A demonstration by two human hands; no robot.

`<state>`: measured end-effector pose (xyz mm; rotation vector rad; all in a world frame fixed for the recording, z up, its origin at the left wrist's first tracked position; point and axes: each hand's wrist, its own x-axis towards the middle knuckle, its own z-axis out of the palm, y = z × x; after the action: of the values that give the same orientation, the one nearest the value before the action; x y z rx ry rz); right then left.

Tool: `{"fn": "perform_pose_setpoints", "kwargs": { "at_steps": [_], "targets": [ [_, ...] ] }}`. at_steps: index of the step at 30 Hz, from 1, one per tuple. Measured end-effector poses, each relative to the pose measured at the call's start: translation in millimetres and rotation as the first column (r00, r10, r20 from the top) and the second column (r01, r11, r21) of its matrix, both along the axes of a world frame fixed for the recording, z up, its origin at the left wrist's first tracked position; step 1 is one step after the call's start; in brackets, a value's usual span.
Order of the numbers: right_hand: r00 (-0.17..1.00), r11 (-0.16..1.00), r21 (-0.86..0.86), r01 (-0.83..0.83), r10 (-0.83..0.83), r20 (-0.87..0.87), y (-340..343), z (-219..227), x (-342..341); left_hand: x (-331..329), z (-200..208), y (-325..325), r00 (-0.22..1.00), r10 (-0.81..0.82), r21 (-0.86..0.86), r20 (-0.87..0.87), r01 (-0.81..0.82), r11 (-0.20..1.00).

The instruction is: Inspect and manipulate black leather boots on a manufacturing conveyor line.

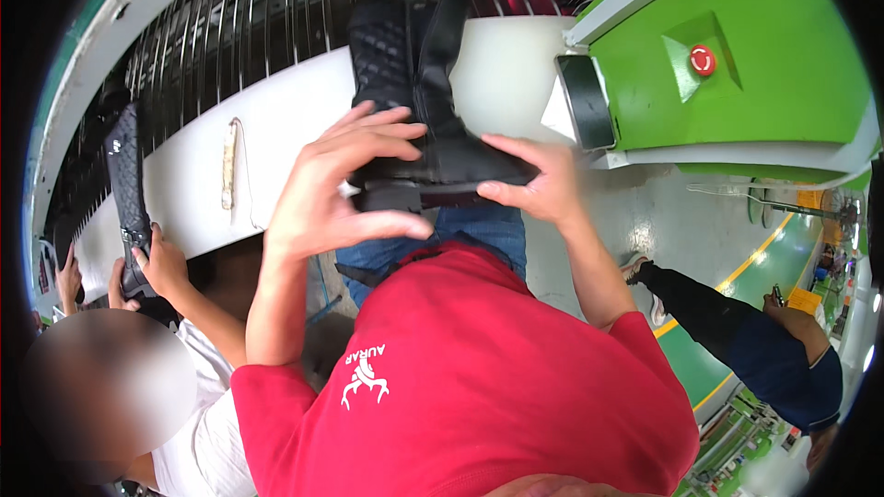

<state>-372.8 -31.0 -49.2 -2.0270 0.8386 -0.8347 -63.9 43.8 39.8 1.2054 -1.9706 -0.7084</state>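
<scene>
A tall black boot [440, 74] with a quilted panel on its shaft lies on the white work surface just in front of me. Its shaft points away and its sole is turned toward my body. My left hand [336, 179] is beside the heel, fingers spread over the ankle part and thumb apart below the heel; whether it touches is unclear. At the toe, my right hand [543, 179] grips the boot, fingers on the upper and thumb along the sole edge.
Metal rods [295, 0] run behind the white table [276, 110]. A corded stick-like tool [229, 166] lies left. At right are a phone [587, 101] and a green machine [755, 64] with a red button [703, 60]. A person at left holds another black boot [129, 184]; someone stands at right.
</scene>
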Motion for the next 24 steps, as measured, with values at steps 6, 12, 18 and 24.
{"fn": "perform_pose_setpoints", "kwargs": {
  "at_steps": [6,12,18,24],
  "targets": [
    [0.936,0.906,0.375,-0.198,0.060,0.348,-8.2,12.0,-28.0,38.0,80.9,-5.8,0.953,-0.203,-0.035,0.225,0.216,0.976],
    [0.739,0.758,0.451,-0.471,0.059,0.671,-38.7,10.7,9.8,-18.5,147.3,-31.0,0.915,-0.064,-0.218,0.398,0.162,0.963],
    [0.802,0.811,0.573,-0.119,-0.262,0.537,-52.7,-7.9,49.3,-43.4,151.7,-41.0,0.788,0.188,-0.256,0.586,-0.040,0.966],
    [0.627,0.910,0.404,-0.094,-0.262,0.734,-58.6,13.2,47.2,-32.8,107.7,-59.5,0.757,0.178,-0.207,0.629,-0.057,0.977]
  ]
}}
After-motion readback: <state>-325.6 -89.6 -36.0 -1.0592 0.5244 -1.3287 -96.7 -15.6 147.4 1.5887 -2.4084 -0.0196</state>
